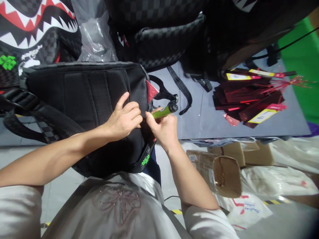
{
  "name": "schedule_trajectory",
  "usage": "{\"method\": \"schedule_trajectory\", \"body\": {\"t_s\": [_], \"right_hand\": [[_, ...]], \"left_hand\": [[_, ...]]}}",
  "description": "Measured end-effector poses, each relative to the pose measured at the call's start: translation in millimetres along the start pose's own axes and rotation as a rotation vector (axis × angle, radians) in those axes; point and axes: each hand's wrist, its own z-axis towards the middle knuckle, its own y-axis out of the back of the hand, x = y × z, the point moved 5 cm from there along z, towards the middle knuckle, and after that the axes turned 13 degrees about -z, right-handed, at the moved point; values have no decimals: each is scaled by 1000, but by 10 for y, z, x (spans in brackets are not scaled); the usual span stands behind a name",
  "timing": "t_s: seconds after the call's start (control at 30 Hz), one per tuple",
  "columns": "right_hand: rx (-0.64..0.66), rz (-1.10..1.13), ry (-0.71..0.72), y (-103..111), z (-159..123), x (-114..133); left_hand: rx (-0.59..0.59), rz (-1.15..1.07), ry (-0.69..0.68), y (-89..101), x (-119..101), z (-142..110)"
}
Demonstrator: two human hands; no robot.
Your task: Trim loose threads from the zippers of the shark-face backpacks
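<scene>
A black backpack [96, 89] lies back side up across the table's front edge, its lower part hanging toward my body. My left hand [126, 118] rests on it near its right edge, thumb and fingers pinched together at the seam, index finger raised. What lies in the pinch is too small to make out. Close beside it, my right hand [163, 127] grips a green tube-shaped tool [160, 113] with a black round end, at the backpack's side. The tool's other end is hidden by my fingers. A red triangular tab [151, 91] sticks out above my hands.
More backpacks [164, 43] with checkered panels stand at the back, with clear plastic wrap [96, 38] between them. Dark red hang tags [249, 96] with red strings are piled on the grey table [199, 124]. Cardboard boxes [226, 176] and white sacks [279, 181] sit on the floor at right.
</scene>
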Motion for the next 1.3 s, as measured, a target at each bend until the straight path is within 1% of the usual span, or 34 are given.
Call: {"method": "schedule_trajectory", "body": {"t_s": [0.07,0.17,0.3,0.43,0.53,0.63,0.8,1.0,1.13,1.3], "right_hand": [[-9,64,-51,4,1,-49],[50,160,-70,-37,0,-77],[61,104,-68,-48,5,-73],[92,123,-85,-53,23,-67],[80,94,-108,-35,33,-84],[93,118,-137,-37,28,-113],[101,178,-151,-61,19,-117],[101,128,-117,-68,36,-82],[91,99,-134,-56,32,-90],[74,99,-148,-68,14,-99]], "left_hand": [[19,-17,10,-8,7,-5],[42,-6,23,-21,18,-13],[33,-9,18,-23,21,-15],[31,3,23,-32,26,-9],[9,16,9,-24,20,-2],[-2,4,4,-19,21,4],[16,-35,9,-31,28,4],[40,-44,27,-41,39,3],[48,-80,55,-52,58,8],[59,-55,41,-53,18,-11]]}}
